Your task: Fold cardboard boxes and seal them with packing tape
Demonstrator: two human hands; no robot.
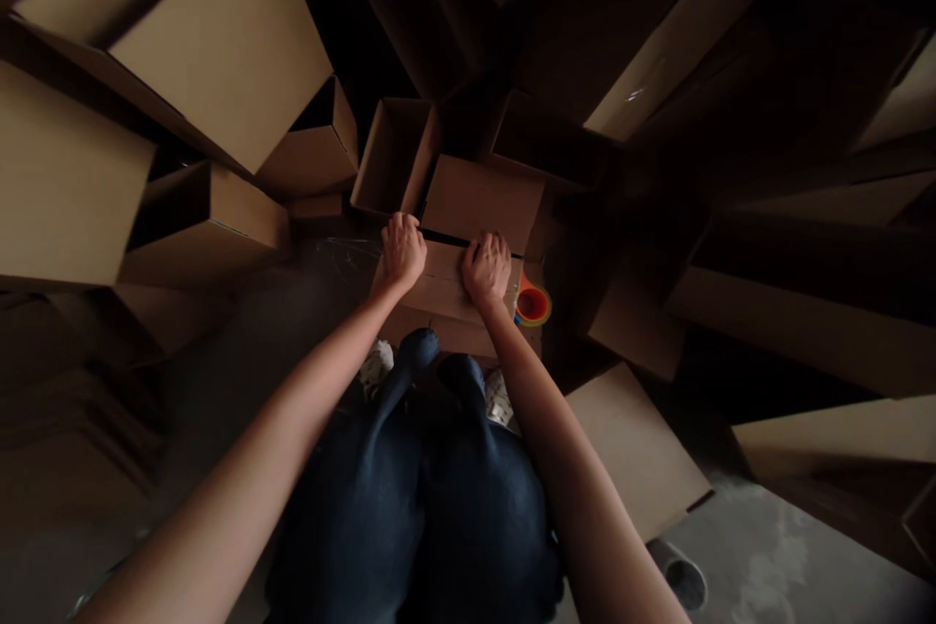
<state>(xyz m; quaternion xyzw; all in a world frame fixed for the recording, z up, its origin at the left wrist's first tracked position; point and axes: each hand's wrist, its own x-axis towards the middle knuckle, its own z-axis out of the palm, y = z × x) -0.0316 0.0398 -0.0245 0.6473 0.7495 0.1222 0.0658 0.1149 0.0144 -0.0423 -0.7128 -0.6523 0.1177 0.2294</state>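
In front of my knees is a cardboard box [446,278], with one flap [483,200] raised on its far side and a dark gap along the fold. My left hand [404,252] is closed at the box's far left corner, its fingers curled over the edge. To the right, my right hand [487,267] rests on the top panel with bent fingers hooked at the gap; the fingertips are hidden. Touching or just beside the box's right side is an orange and yellow ring-shaped thing [533,302], perhaps a tape dispenser.
Open cardboard boxes surround me, including a narrow one [395,156] just beyond my left hand and a large one [226,49] at upper left. A flat cardboard panel [636,448] lies at right. Near it a grey tube [680,575] rests on the concrete floor [790,546].
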